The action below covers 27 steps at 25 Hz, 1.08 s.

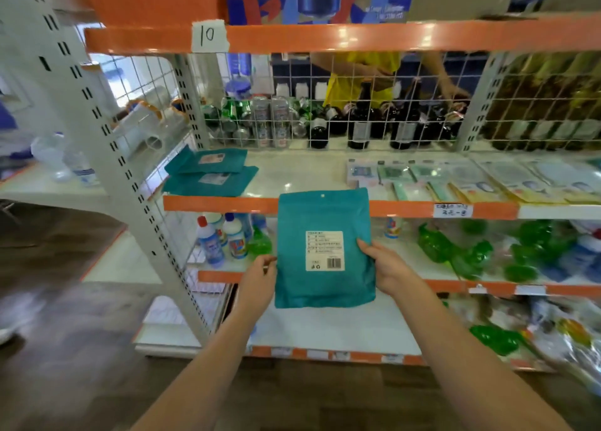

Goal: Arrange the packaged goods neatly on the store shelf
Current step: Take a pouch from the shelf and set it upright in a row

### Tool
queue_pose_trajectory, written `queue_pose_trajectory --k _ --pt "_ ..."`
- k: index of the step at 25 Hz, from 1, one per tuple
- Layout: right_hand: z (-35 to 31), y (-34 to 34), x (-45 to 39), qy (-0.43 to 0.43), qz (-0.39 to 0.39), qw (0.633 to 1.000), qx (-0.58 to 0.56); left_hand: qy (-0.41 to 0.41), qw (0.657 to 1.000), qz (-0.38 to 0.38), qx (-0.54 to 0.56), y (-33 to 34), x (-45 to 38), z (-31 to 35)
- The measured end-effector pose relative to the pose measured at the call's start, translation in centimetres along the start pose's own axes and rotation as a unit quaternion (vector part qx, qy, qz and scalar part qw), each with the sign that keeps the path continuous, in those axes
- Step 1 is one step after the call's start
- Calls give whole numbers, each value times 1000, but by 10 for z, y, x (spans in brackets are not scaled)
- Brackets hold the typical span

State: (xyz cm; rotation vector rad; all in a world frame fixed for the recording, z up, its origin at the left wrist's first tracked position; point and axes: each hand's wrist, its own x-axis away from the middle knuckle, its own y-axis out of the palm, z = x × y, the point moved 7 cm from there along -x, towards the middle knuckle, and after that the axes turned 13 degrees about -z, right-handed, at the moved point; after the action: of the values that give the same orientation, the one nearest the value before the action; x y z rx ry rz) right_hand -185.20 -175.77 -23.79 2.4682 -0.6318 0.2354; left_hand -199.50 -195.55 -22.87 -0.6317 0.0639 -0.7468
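Two hands pinch one teal pouch [325,248] upright (label facing out): left hand [258,279], right hand [388,269].

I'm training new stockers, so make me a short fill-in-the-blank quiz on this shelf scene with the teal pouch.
1. The teal pouch is held by ____ hands.
2. The left hand holds the pouch's ____ edge; the right hand holds the other.
3. ____ more teal pouches lie on the shelf.
4. The paper tag on the orange beam reads ____.

Answers: two; left; Two; 10
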Motion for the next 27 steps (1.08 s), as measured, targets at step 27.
queue_pose_trajectory --k 27 --pt "154 48 118 19 151 988 -21 -146 852 -224 450 34 131 -122"
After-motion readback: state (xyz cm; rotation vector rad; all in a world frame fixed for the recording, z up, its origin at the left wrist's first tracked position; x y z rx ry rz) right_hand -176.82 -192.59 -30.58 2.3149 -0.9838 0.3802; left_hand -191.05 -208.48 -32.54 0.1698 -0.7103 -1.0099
